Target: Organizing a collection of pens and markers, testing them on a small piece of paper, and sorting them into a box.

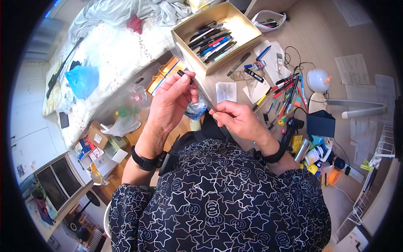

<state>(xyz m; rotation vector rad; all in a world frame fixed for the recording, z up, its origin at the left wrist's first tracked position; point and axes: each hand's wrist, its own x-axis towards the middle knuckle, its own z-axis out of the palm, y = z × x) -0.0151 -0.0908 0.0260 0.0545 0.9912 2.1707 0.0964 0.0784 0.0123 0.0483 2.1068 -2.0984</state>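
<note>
A slim pen (204, 96) with a dark grey shaft slants between my hands in front of my chest. My left hand (170, 94) is closed round its upper end, where a black tip (181, 73) pokes out past the thumb. At the lower end, my right hand (238, 119) pinches the shaft between thumb and fingertips. The fingers hide whether the black tip and the shaft are one piece. Beyond my hands stands an open cardboard box (247, 31) with many pens (212, 42) piled in it.
Loose pens and markers (285, 98) lie scattered on the desk at right, with a paper note (226, 92), a white desk lamp (318, 80) and a dark blue holder (321, 123). A white pouch (268, 20) sits behind the box. At left is a bed with a blue plastic bag (82, 81).
</note>
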